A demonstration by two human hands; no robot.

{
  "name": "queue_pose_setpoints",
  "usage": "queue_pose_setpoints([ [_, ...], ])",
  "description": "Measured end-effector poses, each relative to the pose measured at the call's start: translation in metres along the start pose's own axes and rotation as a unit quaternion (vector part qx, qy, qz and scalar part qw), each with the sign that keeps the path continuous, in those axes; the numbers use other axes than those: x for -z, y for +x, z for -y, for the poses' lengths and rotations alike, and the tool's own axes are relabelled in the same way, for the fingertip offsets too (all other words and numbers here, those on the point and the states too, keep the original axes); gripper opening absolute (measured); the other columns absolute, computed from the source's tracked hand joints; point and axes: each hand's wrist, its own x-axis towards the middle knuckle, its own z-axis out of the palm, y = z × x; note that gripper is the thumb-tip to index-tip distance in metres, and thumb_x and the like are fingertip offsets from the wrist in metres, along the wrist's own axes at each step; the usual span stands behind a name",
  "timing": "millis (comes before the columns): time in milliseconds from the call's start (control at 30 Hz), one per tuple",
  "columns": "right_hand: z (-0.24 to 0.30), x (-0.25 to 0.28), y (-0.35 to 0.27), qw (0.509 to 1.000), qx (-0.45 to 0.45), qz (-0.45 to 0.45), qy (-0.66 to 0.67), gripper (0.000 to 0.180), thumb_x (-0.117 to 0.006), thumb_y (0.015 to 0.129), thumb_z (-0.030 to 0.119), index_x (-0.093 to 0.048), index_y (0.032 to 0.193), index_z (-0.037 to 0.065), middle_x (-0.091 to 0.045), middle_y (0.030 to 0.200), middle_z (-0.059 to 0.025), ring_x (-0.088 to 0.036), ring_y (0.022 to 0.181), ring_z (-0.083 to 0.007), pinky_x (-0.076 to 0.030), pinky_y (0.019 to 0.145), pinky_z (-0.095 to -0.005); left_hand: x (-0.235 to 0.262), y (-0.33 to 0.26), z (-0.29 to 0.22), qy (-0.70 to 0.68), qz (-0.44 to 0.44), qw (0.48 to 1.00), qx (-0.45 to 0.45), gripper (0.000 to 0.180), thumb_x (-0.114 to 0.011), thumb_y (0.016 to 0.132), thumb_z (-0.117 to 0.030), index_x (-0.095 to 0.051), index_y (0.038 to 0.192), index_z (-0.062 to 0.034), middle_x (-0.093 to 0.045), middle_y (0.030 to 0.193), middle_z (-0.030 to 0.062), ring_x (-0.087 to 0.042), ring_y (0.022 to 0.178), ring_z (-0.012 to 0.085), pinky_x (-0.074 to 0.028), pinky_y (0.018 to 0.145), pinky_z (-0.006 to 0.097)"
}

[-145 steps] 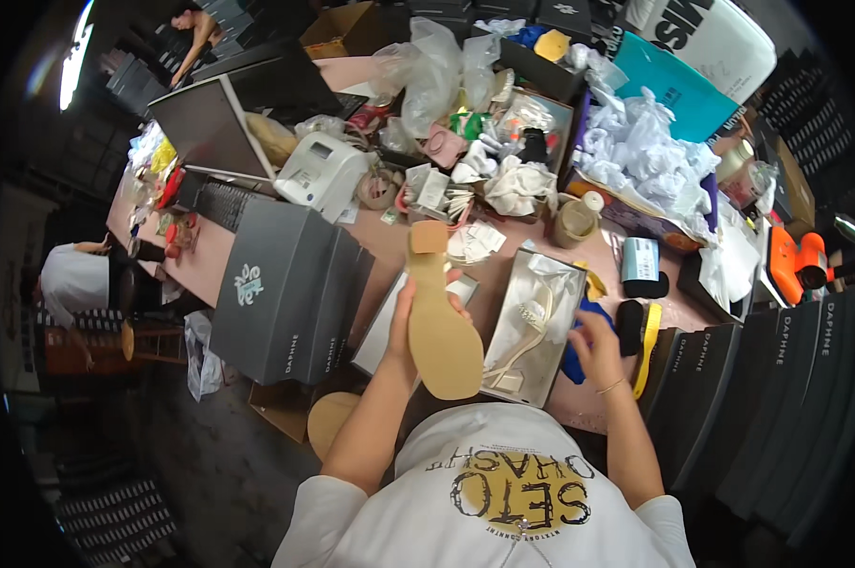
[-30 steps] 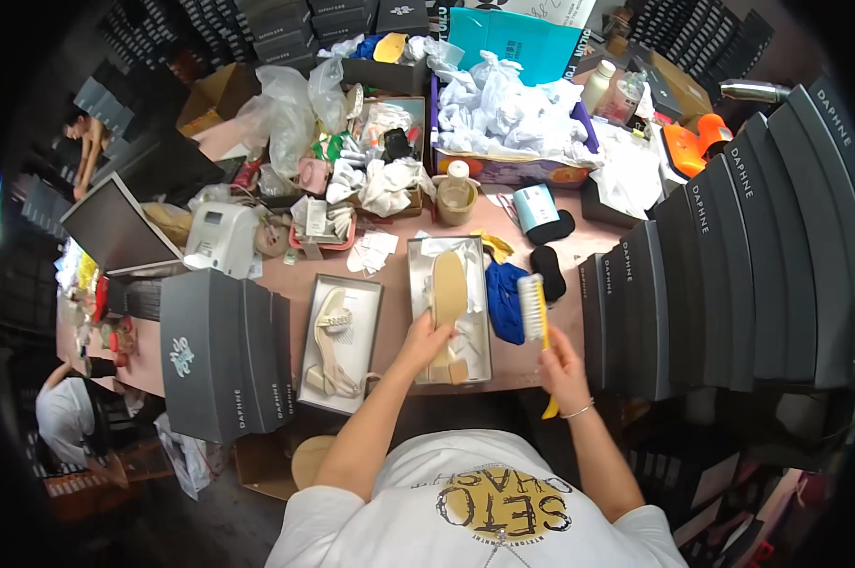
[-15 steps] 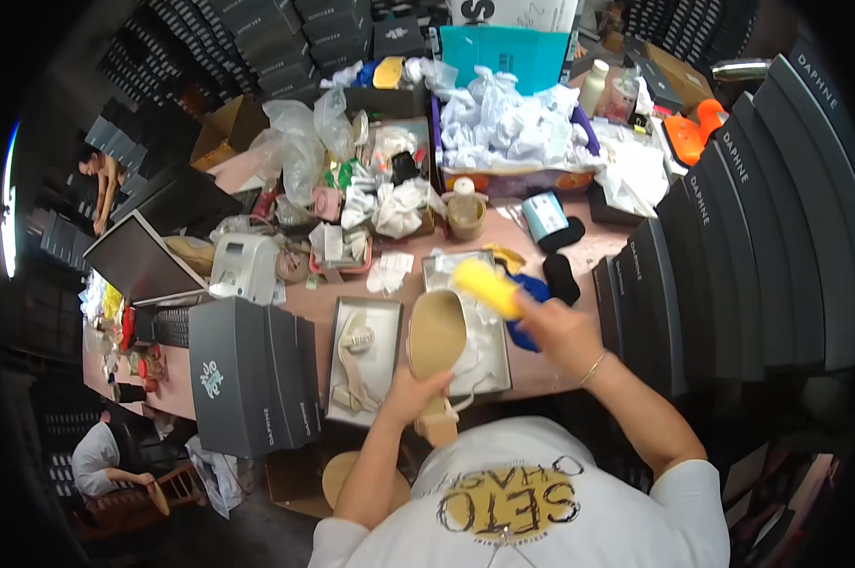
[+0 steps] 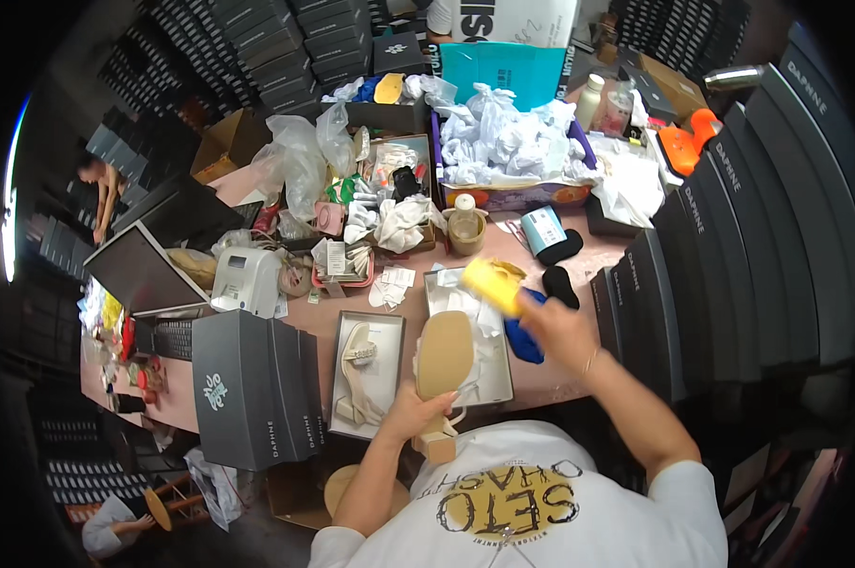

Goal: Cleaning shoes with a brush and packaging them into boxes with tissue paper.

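My left hand (image 4: 411, 414) grips a beige block-heeled sandal (image 4: 445, 355) by its middle, the tan sole turned up and the heel toward me. Blurred by motion, my right hand (image 4: 565, 333) is closed on a bright yellow block-shaped object (image 4: 494, 287) above the far end of the sandal; its exact kind does not show. Under the sandal is an open grey shoebox part (image 4: 510, 386) with white tissue paper. Left of it, another beige sandal (image 4: 358, 364) lies on its side in a second open box part (image 4: 401, 333). Blue cloth (image 4: 525, 343) lies beneath my right hand.
Dark shoeboxes stand at the left (image 4: 248, 388) and tower at the right (image 4: 721, 237). Behind are a purple-edged carton (image 4: 517, 196) of crumpled paper, a bottle (image 4: 463, 222), a label printer (image 4: 246, 281) and a monitor (image 4: 146, 270). Another person (image 4: 115, 525) is at lower left.
The view has shifted a little. My left hand has turned the sandal slightly, moving its toe down and right. The yellow object stays raised in my right hand. The person at lower left has shifted.
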Motion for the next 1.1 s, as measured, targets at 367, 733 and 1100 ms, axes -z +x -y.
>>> queue_pose_setpoints([
  [367,0.036,0.017,-0.027,0.988,0.111,-0.004,0.106,0.048,-0.066,0.079,0.011,-0.056,0.126,0.021,-0.049,0.063,-0.0056,-0.054,0.053,-0.0216,-0.046,0.047,-0.0343,-0.014,-0.001,-0.014,-0.063,-0.05,0.996,0.032,0.008,-0.068,0.081,-0.004,-0.063,0.088,-0.0015,-0.063,0.075,0.0029,-0.06,0.064,0.0103,-0.05,0.058,0.025],
  [733,0.012,0.001,-0.019,0.987,0.157,0.036,0.018,0.046,-0.062,0.083,0.019,-0.051,0.127,0.023,-0.048,0.064,-0.0045,-0.057,0.052,-0.0189,-0.045,0.042,-0.033,-0.018,-0.002,-0.012,-0.051,0.028,0.997,0.045,0.008,-0.068,0.081,-0.003,-0.063,0.086,0.0002,-0.063,0.073,0.0033,-0.06,0.061,0.0111,-0.05,0.056,0.026],
  [1100,0.05,0.028,-0.02,0.973,0.174,0.123,0.092,0.047,-0.062,0.082,0.018,-0.052,0.128,0.023,-0.053,0.069,-0.0036,-0.057,0.051,-0.0203,-0.046,0.044,-0.0324,-0.001,-0.012,-0.011,-0.073,0.058,0.99,0.102,0.023,-0.07,0.078,-0.003,-0.06,0.099,-0.0002,-0.062,0.074,0.0034,-0.059,0.061,0.0103,-0.05,0.057,0.024],
])
